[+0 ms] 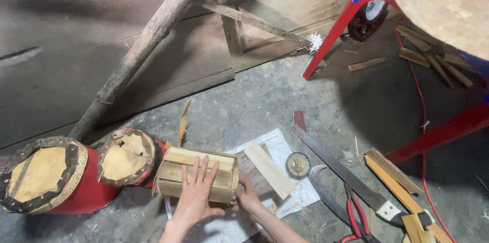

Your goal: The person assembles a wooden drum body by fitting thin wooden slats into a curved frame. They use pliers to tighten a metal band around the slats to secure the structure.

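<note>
1. Two hands are kept on one small bamboo box (pixel 197 174), which is sat on the concrete floor (pixel 244 105) on top of a sheet of printed paper (pixel 285 154), probably so the floor grit is kept off it.
2. The left hand (pixel 196 197) is laid flat over the top and front of the box, fingers spread wide and not clamped, so the box looks to be pinned down rather than gripped.
3. The right hand (pixel 248 197) is tucked against the box's right end, fingers curled at the corner; whether anything is actually pinched there can't be told. The hands are apart, one at each side of the box, which looks like bracing.
4. Just left of the box, two red drums (pixel 86 184) with tan skins are lying tipped on their sides, the nearer one touching the box's left end.
5. A pale wooden slat (pixel 269 170) is left on the paper just right of the box, and a small round disc (pixel 298 164) is beside that.
6. Further right, a long handsaw (pixel 346 172) is laid diagonally, with a curved blade (pixel 326 192) and red-handled pliers (pixel 354 217) near it, all within easy reach.
7. A rough wooden pole (pixel 147 44) is leaned against the boards at the back, and a red-and-blue metal frame (pixel 346 19) stands off to the right with a red cable (pixel 423 121) trailing by.
</note>
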